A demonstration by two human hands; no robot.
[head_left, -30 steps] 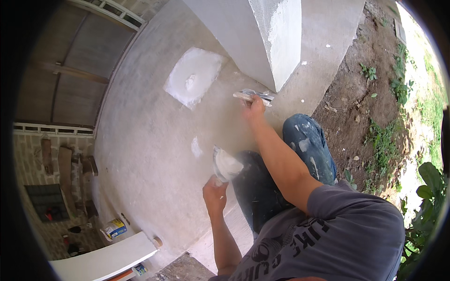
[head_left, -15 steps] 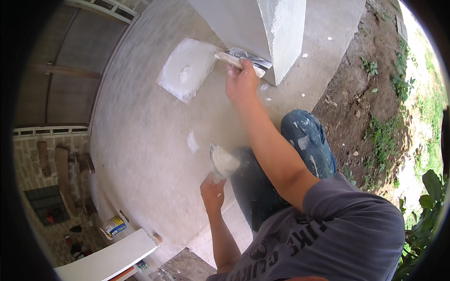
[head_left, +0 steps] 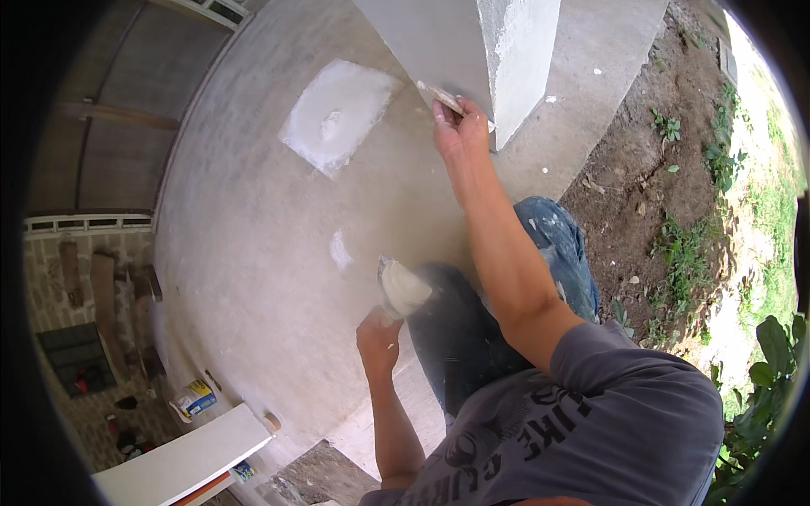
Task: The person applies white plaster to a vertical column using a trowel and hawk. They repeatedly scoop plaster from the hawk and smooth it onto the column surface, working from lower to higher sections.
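My right hand (head_left: 461, 133) grips a wide putty knife (head_left: 440, 97) at the foot of a square white column (head_left: 439, 42). The knife is seen nearly edge-on, so its blade hardly shows; it lies close to the column's lower face, and I cannot tell whether it touches. Lower down, my left hand (head_left: 378, 341) is closed round the handle of a second putty knife (head_left: 382, 278). A thick lump of white putty (head_left: 405, 289) sits on that blade, above my bent knee.
Left of the column, a white putty-smeared square (head_left: 312, 139) lies on the concrete floor (head_left: 253, 253). A white smear (head_left: 340, 250) marks the floor nearer me. Bare soil (head_left: 629, 185) and plants run along the right. A container (head_left: 196, 398) and a white ledge (head_left: 186, 455) are at lower left.
My right hand has shifted a little right with its knife, which has turned so its blade hardly shows. My left hand and the loaded knife stay nearly in place.
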